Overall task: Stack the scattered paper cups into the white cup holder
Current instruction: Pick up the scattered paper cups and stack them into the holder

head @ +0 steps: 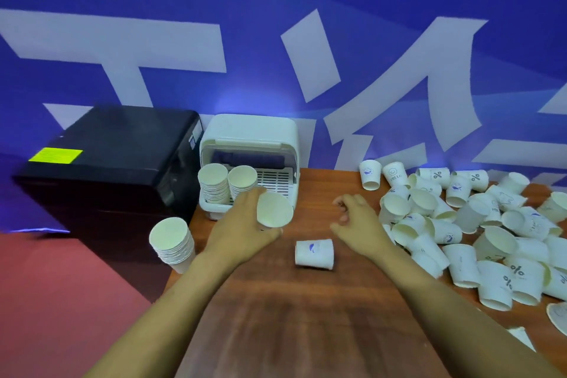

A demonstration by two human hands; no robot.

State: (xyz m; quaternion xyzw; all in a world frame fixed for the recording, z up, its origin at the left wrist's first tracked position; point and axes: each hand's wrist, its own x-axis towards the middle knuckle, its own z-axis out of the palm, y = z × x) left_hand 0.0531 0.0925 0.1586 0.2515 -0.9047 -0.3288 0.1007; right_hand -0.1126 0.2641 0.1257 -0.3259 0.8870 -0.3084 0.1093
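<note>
A paper cup (pixel 274 210) is gripped by the left hand (pixel 242 230), its mouth turned toward the camera, just in front of the white cup holder (pixel 250 144), in which two stacks (pixel 227 184) are already held. The right hand (pixel 357 219) is kept empty above the table (pixel 291 316), fingers loosely curled. Between the hands one cup (pixel 314 254) is lying sideways; beyond the right hand, scattered cups (pixel 478 224) are heaped. Left of the left hand, another stack (pixel 172 242) is seen.

scattered paper cups (pixel 478 233), white cup holder (pixel 251 144) holding stacks
</note>
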